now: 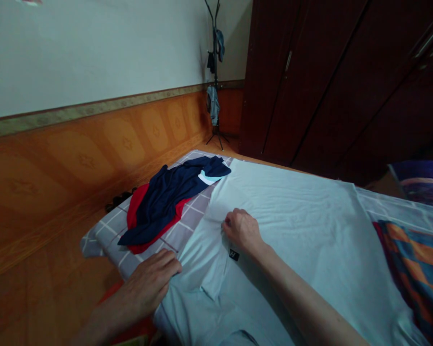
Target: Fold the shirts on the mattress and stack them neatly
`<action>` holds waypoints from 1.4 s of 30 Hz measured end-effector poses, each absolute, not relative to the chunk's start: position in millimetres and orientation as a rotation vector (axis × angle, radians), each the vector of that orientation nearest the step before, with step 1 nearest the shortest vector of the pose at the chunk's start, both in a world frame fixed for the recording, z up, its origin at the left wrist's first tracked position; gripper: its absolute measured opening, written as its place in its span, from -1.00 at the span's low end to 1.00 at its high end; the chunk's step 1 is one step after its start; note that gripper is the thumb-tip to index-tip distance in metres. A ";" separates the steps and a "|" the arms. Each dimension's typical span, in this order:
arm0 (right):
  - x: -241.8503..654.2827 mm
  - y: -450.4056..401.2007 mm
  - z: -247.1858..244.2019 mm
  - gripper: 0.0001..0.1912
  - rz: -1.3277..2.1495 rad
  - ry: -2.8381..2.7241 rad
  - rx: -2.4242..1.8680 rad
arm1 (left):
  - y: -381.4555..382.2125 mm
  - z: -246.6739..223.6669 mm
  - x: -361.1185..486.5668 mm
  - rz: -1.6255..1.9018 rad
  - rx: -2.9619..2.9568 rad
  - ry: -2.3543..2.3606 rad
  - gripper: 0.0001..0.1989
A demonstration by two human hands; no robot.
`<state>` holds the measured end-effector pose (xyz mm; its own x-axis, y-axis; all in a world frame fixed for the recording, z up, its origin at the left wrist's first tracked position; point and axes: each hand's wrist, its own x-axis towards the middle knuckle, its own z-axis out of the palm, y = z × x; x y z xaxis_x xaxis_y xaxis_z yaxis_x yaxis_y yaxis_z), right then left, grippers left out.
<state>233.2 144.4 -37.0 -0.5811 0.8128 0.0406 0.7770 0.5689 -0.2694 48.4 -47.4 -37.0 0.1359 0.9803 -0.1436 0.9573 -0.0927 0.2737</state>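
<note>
A pale blue shirt [303,226] lies spread over the bed, with a small black patch [234,254] on it. My right hand [242,230] is closed on the shirt's fabric just above that patch, its fingers curled under and partly hidden. At the shirt's left edge, my left hand [153,276] has its fingers bent around the cloth, gripping it; the fingertips are hidden. Folds run through the fabric between the two hands. The near end of the shirt is bunched and cut off by the bottom of the view.
A navy and red garment [169,197] lies crumpled on the checked bedsheet [193,214]. At right sits an orange and blue striped cloth [418,259]. Beyond the bed stand a coat rack [215,72] and a dark wardrobe [310,86]. A purple item [424,180] is at far right.
</note>
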 end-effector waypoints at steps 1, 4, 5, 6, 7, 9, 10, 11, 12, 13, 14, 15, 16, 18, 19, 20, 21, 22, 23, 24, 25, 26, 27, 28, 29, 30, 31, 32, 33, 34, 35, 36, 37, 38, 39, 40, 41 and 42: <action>233.1 143.7 -36.8 -0.81 0.329 -2.637 -1.350 | -47.4 -34.6 48.4 0.110 2.101 1.875 -0.64; 234.2 144.1 -36.8 -0.79 0.304 -2.612 -1.380 | -46.2 -25.4 52.4 0.156 2.053 1.860 -0.72; 234.7 144.6 -37.1 -0.79 0.292 -2.603 -1.390 | -45.4 -22.3 54.1 0.161 2.044 1.855 -0.74; 235.1 145.0 -37.7 -0.78 0.278 -2.598 -1.394 | -44.3 -19.7 55.7 0.157 2.034 1.849 -0.78; 235.5 145.3 -38.5 -0.79 0.265 -2.597 -1.390 | -42.8 -17.5 56.7 0.148 2.019 1.843 -0.85; 235.9 145.1 -40.4 -0.80 0.244 -2.603 -1.361 | -37.8 -15.1 57.3 0.142 1.974 1.845 -0.91; 235.9 144.6 -41.5 -0.80 0.234 -2.609 -1.339 | -34.0 -14.9 56.8 0.160 1.955 1.863 -0.89; 235.9 143.9 -42.7 -0.80 0.226 -2.615 -1.316 | -29.0 -15.3 56.1 0.191 1.949 1.893 -0.87; 235.8 143.0 -43.8 -0.81 0.219 -2.622 -1.291 | -22.6 -16.3 55.4 0.233 1.959 1.926 -0.87; 235.6 142.0 -44.8 -0.81 0.214 -2.629 -1.265 | -14.6 -17.6 54.9 0.283 1.987 1.948 -0.86; 235.4 141.0 -45.7 -0.81 0.210 -2.635 -1.240 | -4.9 -19.2 54.9 0.341 2.030 1.953 -0.84; 235.1 139.9 -46.4 -0.80 0.207 -2.640 -1.218 | 6.6 -21.0 55.4 0.397 2.088 1.934 -0.80; 234.9 138.8 -47.0 -0.79 0.205 -2.641 -1.200 | 19.8 -22.8 56.4 0.445 2.160 1.891 -0.74; 234.5 136.6 -47.6 -0.78 0.200 -2.637 -1.179 | 49.7 -26.8 58.8 0.498 2.320 1.764 -0.60; 234.4 135.7 -47.6 -0.78 0.196 -2.633 -1.175 | 65.5 -29.0 59.5 0.485 2.395 1.704 -0.54; 234.5 135.0 -47.7 -0.79 0.191 -2.629 -1.173 | 80.8 -31.2 59.2 0.453 2.454 1.663 -0.50; 234.7 134.5 -47.8 -0.79 0.188 -2.625 -1.172 | 95.1 -33.5 57.4 0.412 2.492 1.647 -0.50; 235.0 134.3 -48.0 -0.81 0.189 -2.618 -1.173 | 107.6 -35.9 54.1 0.385 2.509 1.657 -0.54; 235.4 134.4 -48.5 -0.82 0.193 -2.611 -1.175 | 117.9 -38.3 49.2 0.369 2.512 1.683 -0.60; 235.7 134.8 -49.3 -0.83 0.198 -2.600 -1.177 | 125.6 -40.8 42.9 0.371 2.505 1.721 -0.66; 236.0 135.4 -50.5 -0.85 0.201 -2.588 -1.179 | 130.8 -43.2 35.9 0.391 2.493 1.760 -0.71; 236.1 136.2 -51.9 -0.86 0.202 -2.573 -1.180 | 133.5 -45.5 28.7 0.419 2.479 1.796 -0.74; 236.0 137.1 -53.4 -0.87 0.201 -2.558 -1.179 | 134.3 -47.6 22.1 0.450 2.465 1.829 -0.75; 235.6 138.1 -55.0 -0.88 0.198 -2.544 -1.177 | 133.6 -49.5 16.8 0.486 2.448 1.858 -0.76; 235.0 139.1 -56.4 -0.88 0.198 -2.531 -1.174 | 131.9 -51.1 13.2 0.526 2.431 1.881 -0.76; 234.3 140.1 -57.5 -0.89 0.203 -2.520 -1.172 | 129.8 -52.4 11.5 0.568 2.415 1.894 -0.74; 233.5 141.1 -58.4 -0.89 0.213 -2.513 -1.170 | 127.8 -53.4 11.8 0.608 2.402 1.893 -0.70; 232.6 141.9 -58.9 -0.89 0.224 -2.505 -1.170 | 126.2 -54.2 13.6 0.639 2.395 1.876 -0.65; 231.9 142.6 -59.2 -0.89 0.236 -2.499 -1.171 | 125.2 -54.9 16.4 0.658 2.393 1.847 -0.59; 231.3 143.2 -59.2 -0.90 0.246 -2.493 -1.171 | 125.0 -55.7 19.5 0.664 2.395 1.810 -0.56; 230.8 143.5 -59.2 -0.90 0.255 -2.486 -1.171 | 125.3 -56.5 22.2 0.657 2.398 1.775 -0.55; 230.6 143.7 -59.1 -0.89 0.260 -2.478 -1.170 | 126.1 -57.5 24.1 0.645 2.401 1.747 -0.57; 230.5 143.7 -59.1 -0.88 0.262 -2.470 -1.166 | 127.2 -58.4 24.8 0.632 2.400 1.732 -0.61; 230.6 143.5 -59.1 -0.87 0.262 -2.464 -1.160 | 128.2 -59.3 24.4 0.623 2.398 1.729 -0.65; 230.8 143.1 -59.1 -0.86 0.261 -2.461 -1.155 | 129.1 -59.9 23.1 0.619 2.393 1.735 -0.68; 230.9 142.6 -59.2 -0.86 0.259 -2.461 -1.151 | 129.5 -60.2 21.2 0.616 2.390 1.739 -0.70; 231.1 142.1 -59.2 -0.86 0.257 -2.464 -1.148 | 129.6 -60.1 19.2 0.612 2.388 1.738 -0.71; 231.2 141.7 -59.1 -0.87 0.257 -2.470 -1.146 | 129.1 -59.6 17.4 0.608 2.389 1.730 -0.72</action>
